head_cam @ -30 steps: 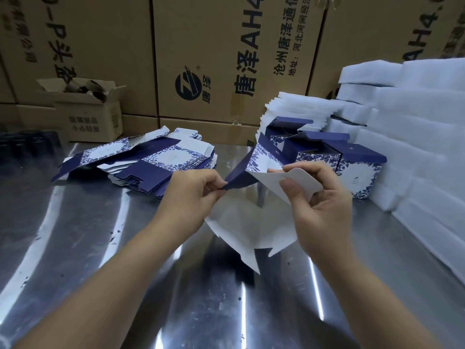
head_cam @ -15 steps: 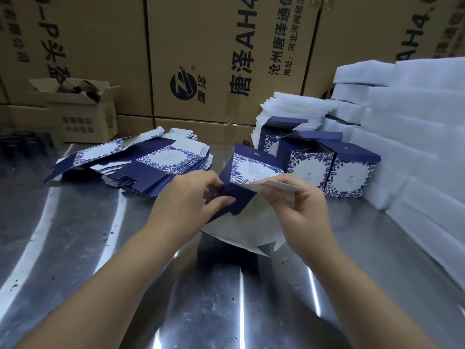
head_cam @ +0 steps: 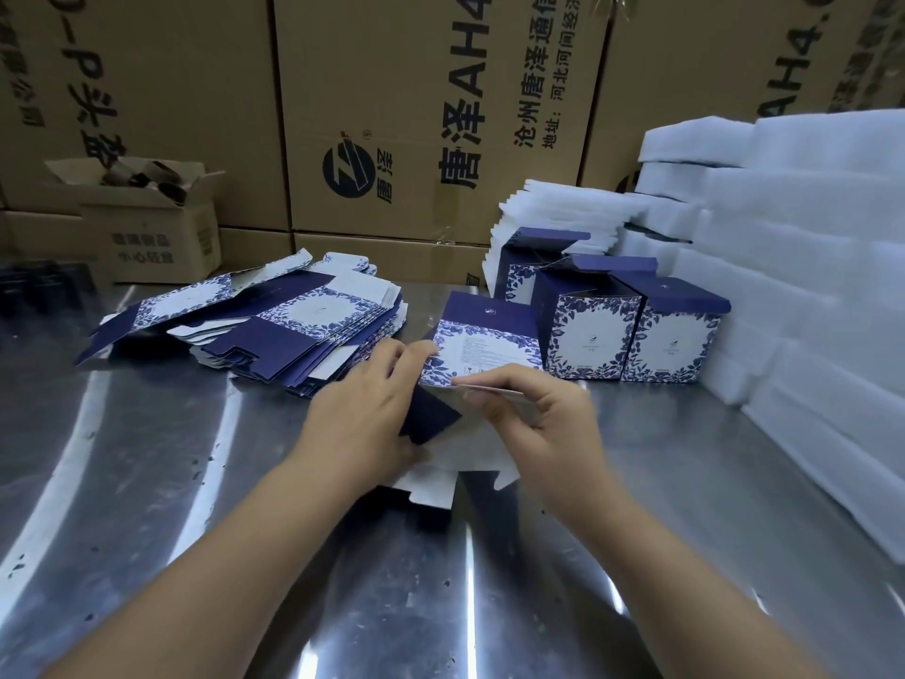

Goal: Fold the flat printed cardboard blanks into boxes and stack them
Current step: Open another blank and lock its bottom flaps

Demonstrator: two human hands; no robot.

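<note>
Gripping a floral blank (head_cam: 482,345) before "唐泽 AHA4" cartons (head_cam: 392,90)

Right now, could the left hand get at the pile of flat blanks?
Probably yes: the pile lies just beyond the left hand, nothing in between, but that hand grips the half-folded blank.

Left hand (head_cam: 365,414) and right hand (head_cam: 553,423) meet close together, forearms reaching forward, each with curled fingers (head_cam: 394,357) pinching the half-folded blank (head_cam: 482,345).
</note>
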